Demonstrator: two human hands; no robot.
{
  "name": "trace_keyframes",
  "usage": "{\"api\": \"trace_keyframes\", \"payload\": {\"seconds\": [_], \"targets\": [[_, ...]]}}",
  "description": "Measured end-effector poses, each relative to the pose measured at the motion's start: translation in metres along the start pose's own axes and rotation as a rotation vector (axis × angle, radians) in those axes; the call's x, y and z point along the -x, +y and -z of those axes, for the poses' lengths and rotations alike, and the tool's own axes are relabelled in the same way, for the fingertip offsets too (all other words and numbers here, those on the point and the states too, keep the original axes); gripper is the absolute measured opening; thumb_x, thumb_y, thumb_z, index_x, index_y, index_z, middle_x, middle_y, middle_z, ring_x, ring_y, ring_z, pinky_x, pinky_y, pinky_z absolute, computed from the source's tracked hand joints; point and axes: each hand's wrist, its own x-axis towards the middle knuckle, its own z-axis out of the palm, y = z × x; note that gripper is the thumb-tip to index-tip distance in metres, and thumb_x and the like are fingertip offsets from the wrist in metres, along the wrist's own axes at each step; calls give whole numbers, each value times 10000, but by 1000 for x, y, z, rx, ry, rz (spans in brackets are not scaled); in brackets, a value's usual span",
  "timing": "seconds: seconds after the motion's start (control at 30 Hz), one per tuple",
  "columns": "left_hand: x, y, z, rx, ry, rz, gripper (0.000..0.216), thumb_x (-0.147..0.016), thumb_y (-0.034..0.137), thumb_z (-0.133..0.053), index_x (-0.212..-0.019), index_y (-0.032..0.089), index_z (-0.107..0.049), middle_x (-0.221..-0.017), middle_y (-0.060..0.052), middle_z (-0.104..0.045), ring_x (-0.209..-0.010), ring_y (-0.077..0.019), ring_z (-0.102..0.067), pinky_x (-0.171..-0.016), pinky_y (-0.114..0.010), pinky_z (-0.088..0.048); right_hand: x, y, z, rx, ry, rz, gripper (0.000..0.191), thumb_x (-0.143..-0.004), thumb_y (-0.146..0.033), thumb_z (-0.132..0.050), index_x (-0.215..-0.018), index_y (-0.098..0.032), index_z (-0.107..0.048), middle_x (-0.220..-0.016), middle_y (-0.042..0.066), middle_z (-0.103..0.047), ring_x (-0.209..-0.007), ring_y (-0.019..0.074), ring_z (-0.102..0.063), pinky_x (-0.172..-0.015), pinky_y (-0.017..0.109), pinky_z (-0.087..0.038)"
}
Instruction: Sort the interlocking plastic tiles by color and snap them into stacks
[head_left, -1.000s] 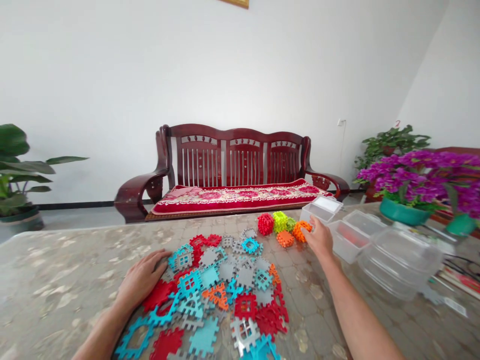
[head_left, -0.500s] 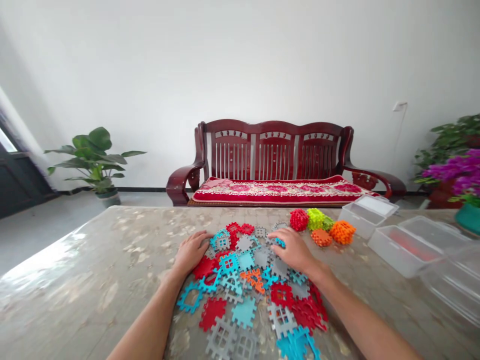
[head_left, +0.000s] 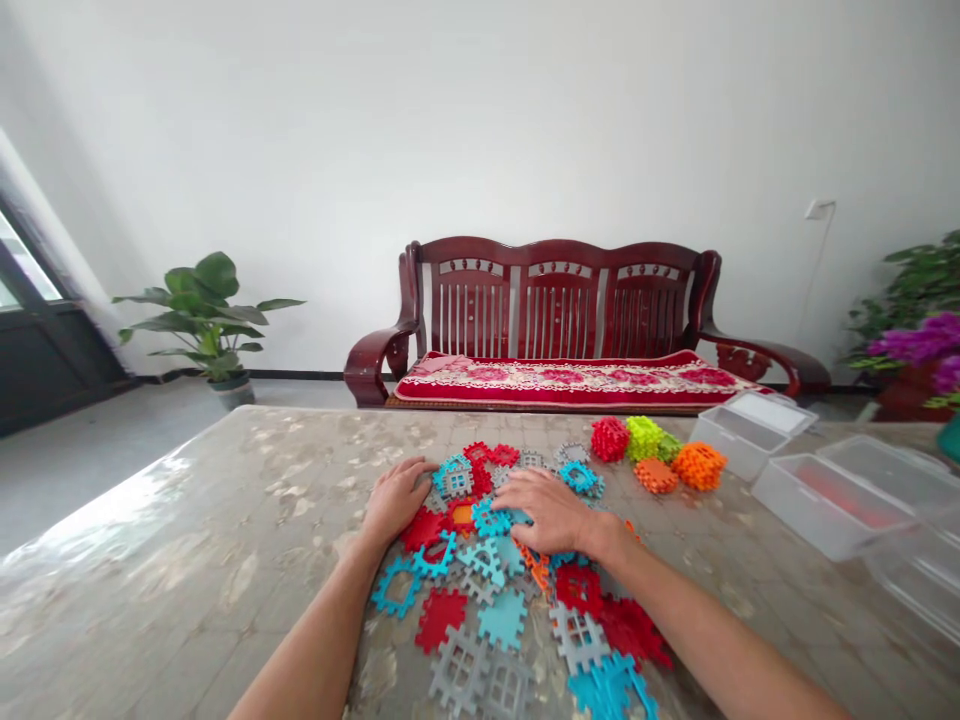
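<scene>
Tiles (head_left: 504, 616) across the tabletop (head_left: 187, 620), left hand (head_left: 397, 497) alongside, right hand (head_left: 549, 510) over them, thumbs and fingers apart on both

Cannot see all of the bright-blue toothed plastic tile (head_left: 487, 518), partly hidden by the bare right hand (head_left: 546, 510); cannot tell any grip there. Cannot make out the blurred red shape (head_left: 847, 490) inside the clear rectangular plastic box (head_left: 791, 495). Find purple flowers (head_left: 922, 345) and a round teal pot (head_left: 952, 435) cut off at the right edge, a dark-framed door (head_left: 67, 360) at the left, both bare forearms (head_left: 300, 640) at the bottom.
</scene>
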Motion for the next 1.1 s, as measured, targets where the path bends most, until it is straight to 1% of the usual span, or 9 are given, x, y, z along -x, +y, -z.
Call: {"api": "trace_keyframes", "payload": {"seconds": [0.1, 0.2, 0.27, 0.43, 0.63, 0.77, 0.93, 1.03, 1.1], "targets": [[0, 0, 0, 3, -2, 10, 387, -875, 285, -454, -1192, 281, -675, -1359, -44, -610, -1289, -241, -530, -1122, -426, -367, 4, 5, 6, 16, 44, -59, 396, -667, -131, -599, -1003, -278, -747, -1185, 13, -706, -1177, 246, -555, -1060, 422, -357], [0, 0, -1, 4, -5, 18, 390, -877, 284, -452, -1199, 282, -672, -1369, -47, -603, -1293, -238, -527, -1121, -423, -366, -5, -3, 5, 15, 129, -130, 361, -667, -66, -538, -889, -248, -756, -1113, 22, -726, -1111, 225, -578, -1017, 388, -391], [0, 1, 0, 6, -3, 17, 390, -879, 282, -447, -1196, 280, -674, -1369, -49, -604, -1291, -235, -529, -1121, -420, -366, -15, -13, 0, -4, 140, -79, 392, -712, -57, -509, -958, -243, -750, -1113, 16, -727, -1125, 211, -569, -1027, 367, -386], [0, 1, -1, 7, 13, 19, 382, -867, 271, -464, -1182, 274, -679, -1356, -51, -613, -1272, -231, -547, -1113, -406, -375, -27, -26, -16, -6, 42, 154, 382, -830, -133, -495, -1118, -259, -712, -1222, -2, -695, -1242, 208, -499, -1085, 359, -340], [0, 0, -1, 9, 20, 12, 375, -872, 284, -463, -1178, 287, -680, -1357, -44, -615, -1278, -237, -543, -1121, -421, -367, -11, -7, -11, 44, 46, 15, 341, -766, -84, -508, -971, -217, -745, -1061, 37, -739, -1075, 204, -597, -1003, 343, -392], [1, 1, -1, 6, 22, 14, 373, -869, 280, -465, -1172, 289, -682, -1345, -42, -622, -1272, -239, -547, -1114, -423, -375, -16, -8, -6, 88, 72, -64, 320, -755, -58, -505, -893, -215, -748, -964, 42, -746, -997, 205, -604, -959, 337, -402], [1, 2, -1, 0, 27, 20, 372, -864, 273, -469, -1169, 292, -682, -1339, -34, -626, -1278, -225, -543, -1116, -399, -372, -39, -29, -13, 104, 57, 49, 227, -835, -191, -573, -1007, -226, -718, -1018, 32, -732, -1010, 207, -570, -936, 327, -400], [1, 1, -1, 0, 23, 20, 373, -861, 270, -471, -1169, 284, -680, -1339, -39, -625, -1273, -223, -545, -1114, -393, -375, -45, -41, -17, 171, 19, -54, 209, -826, -310, -622, -980, -197, -709, -1021, 72, -713, -1037, 243, -553, -916, 356, -409], [1, 2, -1, 0, 20, 22, 375, -861, 266, -468, -1171, 282, -678, -1343, -42, -621, -1271, -225, -546, -1113, -399, -376, -46, -47, -17, 199, 9, -165, 284, -821, -400, -624, -970, -171, -705, -1046, 111, -695, -1067, 272, -542, -906, 379, -418]]}}
